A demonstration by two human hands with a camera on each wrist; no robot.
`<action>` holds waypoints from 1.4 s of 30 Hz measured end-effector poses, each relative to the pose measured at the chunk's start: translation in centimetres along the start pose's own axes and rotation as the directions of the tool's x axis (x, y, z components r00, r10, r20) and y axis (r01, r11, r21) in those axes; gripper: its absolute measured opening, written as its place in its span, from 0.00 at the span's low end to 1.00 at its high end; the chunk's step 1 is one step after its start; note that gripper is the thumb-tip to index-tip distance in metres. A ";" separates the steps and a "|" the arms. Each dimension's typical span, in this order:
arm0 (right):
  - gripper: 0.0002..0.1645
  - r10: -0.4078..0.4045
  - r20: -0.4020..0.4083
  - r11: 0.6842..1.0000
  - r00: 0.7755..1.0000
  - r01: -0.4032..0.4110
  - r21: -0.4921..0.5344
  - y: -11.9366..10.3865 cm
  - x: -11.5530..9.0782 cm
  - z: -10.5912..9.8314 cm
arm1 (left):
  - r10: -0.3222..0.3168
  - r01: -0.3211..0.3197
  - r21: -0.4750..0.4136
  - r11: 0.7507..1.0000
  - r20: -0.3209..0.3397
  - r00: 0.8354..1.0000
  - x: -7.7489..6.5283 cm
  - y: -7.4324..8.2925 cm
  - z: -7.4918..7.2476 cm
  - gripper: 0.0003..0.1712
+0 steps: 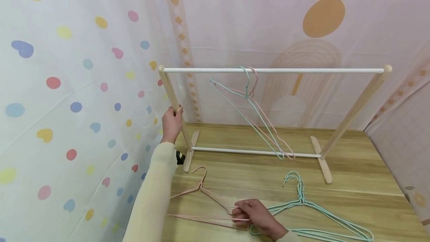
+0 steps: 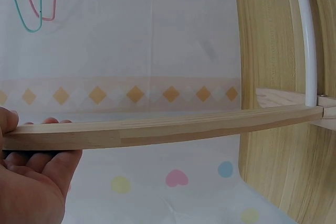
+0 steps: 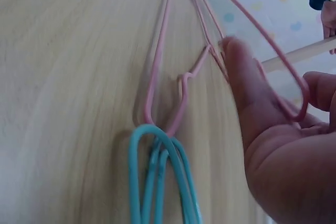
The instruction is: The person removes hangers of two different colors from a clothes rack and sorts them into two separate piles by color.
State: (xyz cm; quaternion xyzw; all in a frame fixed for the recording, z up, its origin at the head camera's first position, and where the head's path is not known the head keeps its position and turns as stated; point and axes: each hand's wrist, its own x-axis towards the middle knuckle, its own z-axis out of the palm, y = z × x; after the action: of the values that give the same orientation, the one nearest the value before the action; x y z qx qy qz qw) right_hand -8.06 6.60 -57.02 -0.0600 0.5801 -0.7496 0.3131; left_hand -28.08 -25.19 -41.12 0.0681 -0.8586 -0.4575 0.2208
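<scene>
My left hand (image 1: 172, 125) grips the left wooden post (image 2: 184, 126) of a small clothes rack, fingers and thumb wrapped about it partway up. Low over the table, my right hand (image 1: 256, 216) holds a pink hanger (image 3: 262, 34) by one end, its wire passing between thumb and fingers. A second pink hanger (image 3: 157, 72) lies on the table under it. Just right of that hand is a stack of several mint-green hangers (image 1: 301, 198), hooks pointing toward the rack. From the rack's white top bar (image 1: 302, 71) hang one mint hanger (image 1: 248, 81) and one pink hanger (image 1: 256, 79).
The rack's white lower bar (image 1: 255, 152) and wooden feet (image 1: 324, 165) stand on the wood-grain table (image 1: 366, 182). Behind is a patterned pink curtain (image 1: 228, 21); a dotted curtain (image 1: 84, 96) runs close along the left side.
</scene>
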 end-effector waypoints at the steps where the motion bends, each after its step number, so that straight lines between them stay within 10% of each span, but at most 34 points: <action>1: 0.23 -0.004 -0.015 1.000 1.000 0.004 -0.024 0.0 -0.1 0.0 | 0.000 0.000 0.004 1.000 0.000 1.000 0.0 0.0 0.0 0.21; 12: 0.27 -0.108 -0.088 0.954 0.990 0.078 -0.291 -0.8 -0.5 -0.3 | 0.000 0.000 0.008 1.000 -0.002 1.000 0.0 0.2 0.0 0.19; 34: 0.33 -0.143 -0.106 0.986 0.984 0.132 -0.104 -2.4 -1.3 -2.0 | -0.013 0.013 0.023 1.000 0.012 1.000 0.1 0.1 0.0 0.20; 42: 0.34 -0.165 -0.237 0.984 0.957 0.143 -0.105 -4.7 -1.7 -4.3 | -0.020 0.020 0.013 1.000 0.004 1.000 0.1 0.1 0.0 0.21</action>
State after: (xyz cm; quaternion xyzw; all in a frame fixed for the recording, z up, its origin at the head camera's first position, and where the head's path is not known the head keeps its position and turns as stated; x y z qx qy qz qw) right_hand -10.56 11.68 -53.67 -0.0256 0.6397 -0.7476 0.1770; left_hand -28.19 -25.15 -40.98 0.0770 -0.8613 -0.4543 0.2139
